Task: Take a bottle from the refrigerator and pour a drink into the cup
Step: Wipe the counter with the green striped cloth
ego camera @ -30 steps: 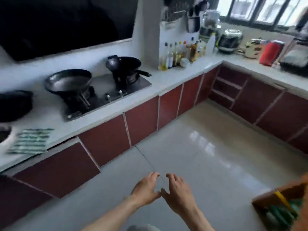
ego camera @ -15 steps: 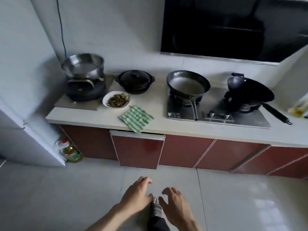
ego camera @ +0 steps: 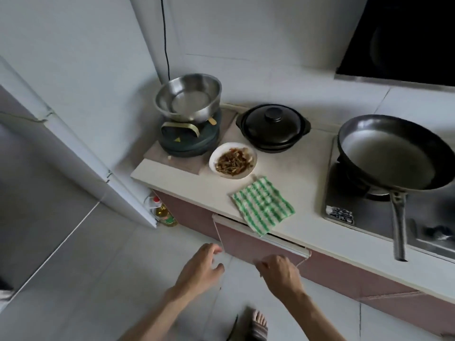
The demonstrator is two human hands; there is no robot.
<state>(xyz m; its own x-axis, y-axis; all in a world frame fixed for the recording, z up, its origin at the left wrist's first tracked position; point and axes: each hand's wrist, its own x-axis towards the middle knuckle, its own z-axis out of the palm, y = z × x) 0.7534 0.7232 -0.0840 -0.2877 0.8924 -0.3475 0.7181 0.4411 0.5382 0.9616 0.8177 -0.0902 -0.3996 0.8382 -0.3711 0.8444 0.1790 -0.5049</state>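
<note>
A: Fridge (ego camera: 81,153) fills the left side, white, door closed as far as I can see. Step is the approach, nothing fetched yet.

B: Bottle for the task?

A: Not visible, presumably inside the fridge. Cup isn't in view either. Only bottle showing is an oil bottle (ego camera: 164,212) on the floor, tucked between fridge and cabinet, probably not the drink.

B: Counter next?

A: Counter (ego camera: 302,188) runs from centre to right. On the right, a frying pan (ego camera: 391,153) sits on the stove (ego camera: 344,210). Far left end, a steel bowl (ego camera: 188,97) sits on top of a dark cooker. A black lidded pot (ego camera: 272,126) is right of that, a plate of food (ego camera: 232,160) is near the pot, and a green striped cloth (ego camera: 263,205) hangs over the near edge.

B: Hands?

A: Left hand (ego camera: 200,264) and right hand (ego camera: 280,274) are both low in the near centre, fingers loosely spread, holding nothing and touching nothing.

B: Next move?

A: My read: turn left, get one hand on the fridge door's edge and pull it open. Handle isn't visible, so the grip spot is unclear.
</note>
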